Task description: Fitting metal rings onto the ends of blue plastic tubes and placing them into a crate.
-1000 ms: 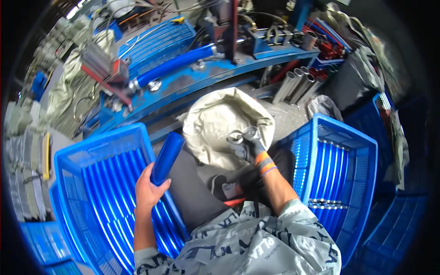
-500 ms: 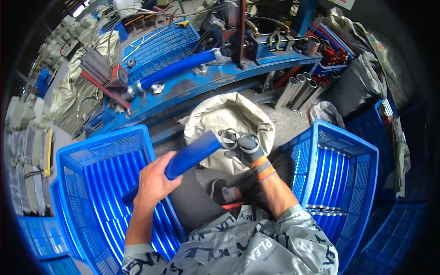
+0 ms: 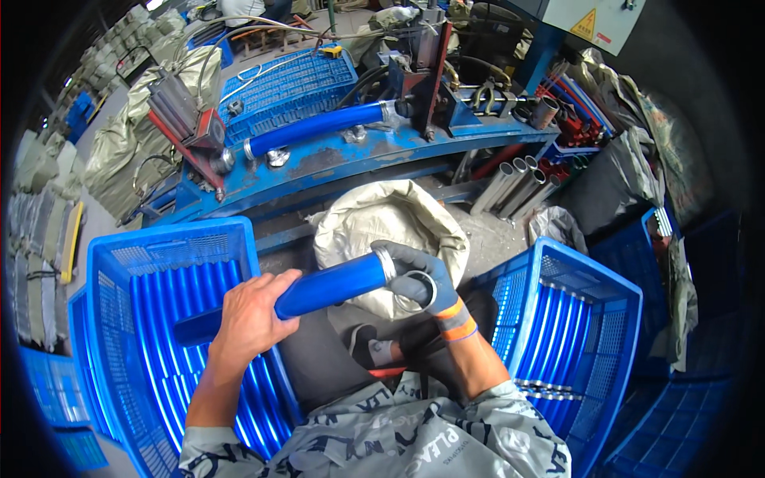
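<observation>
My left hand [image 3: 251, 319], bare, is wrapped around a blue hose section [image 3: 319, 293], fingers curled over the top near its middle. The hose lies nearly level, tilted up toward 2 o'clock; its low end sticks out past my hand over the left crate [image 3: 119, 271].

My right hand [image 3: 422, 279], in a grey glove with an orange cuff, is at the hose's upper end. Gloved fingers [image 3: 406, 256] are closed over a metal ring [image 3: 384, 263] sitting on that end. A second metal ring [image 3: 416, 291] is held loose in the same hand, just below the first, against the palm. So both hands are gripping: left on hose, right on the rings.

The left crate, blue plastic, at 9 o'clock from the hands, is stacked with more blue hose sections lying parallel. The right crate [image 3: 594, 287], also blue plastic, at 3 o'clock, holds blue hoses with metal ends showing near its bottom edge.

A white woven sack [image 3: 374, 219], mouth open, sits at 12 o'clock directly behind the hands; I can't tell its contents.

Beyond it, at 12 o'clock, is a blue steel bench [image 3: 335, 163] with a long blue hose [image 3: 315, 131] clamped in a fixture [image 3: 418, 72]. A bundle of short metal tubes [image 3: 510, 183] leans at 1 o'clock under the bench.

Something red-handled [image 3: 386, 371] is in my lap at 6 o'clock, mostly hidden.
</observation>
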